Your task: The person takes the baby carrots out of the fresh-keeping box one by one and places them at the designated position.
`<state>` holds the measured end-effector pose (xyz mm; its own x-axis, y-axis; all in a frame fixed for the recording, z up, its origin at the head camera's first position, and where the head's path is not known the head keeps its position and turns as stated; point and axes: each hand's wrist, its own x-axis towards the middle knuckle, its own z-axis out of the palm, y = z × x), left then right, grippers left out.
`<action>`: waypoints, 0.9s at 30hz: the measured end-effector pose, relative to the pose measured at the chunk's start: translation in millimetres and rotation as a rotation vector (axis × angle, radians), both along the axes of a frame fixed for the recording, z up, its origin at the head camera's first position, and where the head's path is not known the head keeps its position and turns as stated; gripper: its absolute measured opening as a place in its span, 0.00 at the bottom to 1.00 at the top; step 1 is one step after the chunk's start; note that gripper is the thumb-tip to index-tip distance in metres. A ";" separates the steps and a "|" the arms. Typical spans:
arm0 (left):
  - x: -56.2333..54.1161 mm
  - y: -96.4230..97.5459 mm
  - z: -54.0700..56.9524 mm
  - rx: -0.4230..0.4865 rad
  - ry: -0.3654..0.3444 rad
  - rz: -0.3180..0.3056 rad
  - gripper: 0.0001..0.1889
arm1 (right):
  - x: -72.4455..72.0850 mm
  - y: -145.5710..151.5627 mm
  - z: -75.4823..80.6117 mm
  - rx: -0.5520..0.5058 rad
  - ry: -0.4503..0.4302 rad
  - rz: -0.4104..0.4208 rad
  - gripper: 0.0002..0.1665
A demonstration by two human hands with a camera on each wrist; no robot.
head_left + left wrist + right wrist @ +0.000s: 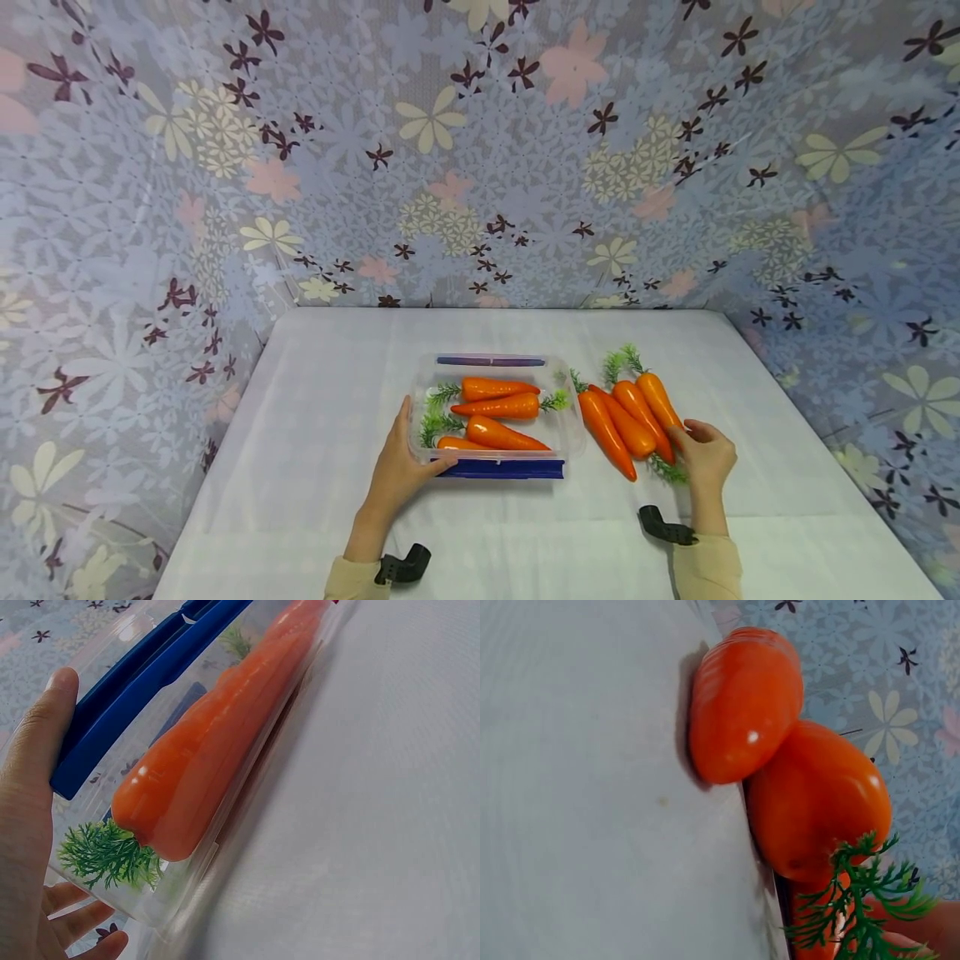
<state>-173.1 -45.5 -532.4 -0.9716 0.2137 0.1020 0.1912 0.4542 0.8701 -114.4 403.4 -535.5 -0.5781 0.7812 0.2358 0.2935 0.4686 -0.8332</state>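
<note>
A clear plastic container [573, 433] with blue clip locks [124, 712] holds several orange carrots [501, 406] with green tops. My left hand [397, 467] grips its near left corner, the thumb along the front rim by the blue clip and the other fingers along the left side. Right of the container, several more carrots [606, 433] lie side by side on the table. My right hand [708, 458] pinches the lower end of the rightmost carrot [658, 400]. In the right wrist view, a green carrot top [862, 900] partly hides the fingers.
A white cloth covers the table [337, 358], which has floral fabric [480, 167] behind it and at both sides. Black wrist mounts [405, 564] sit on both forearms, below beige sleeves' cuffs.
</note>
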 end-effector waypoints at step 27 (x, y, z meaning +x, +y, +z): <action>-1.4 0.4 -1.2 -0.008 0.008 0.000 0.64 | -20.5 -50.5 56.6 -0.055 0.211 0.152 0.14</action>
<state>-174.5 -45.1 -533.6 -0.9707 0.2147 0.1082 0.1985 0.4612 0.8648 -134.9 352.9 -479.0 -0.6321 0.7046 0.3225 0.0408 0.4459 -0.8942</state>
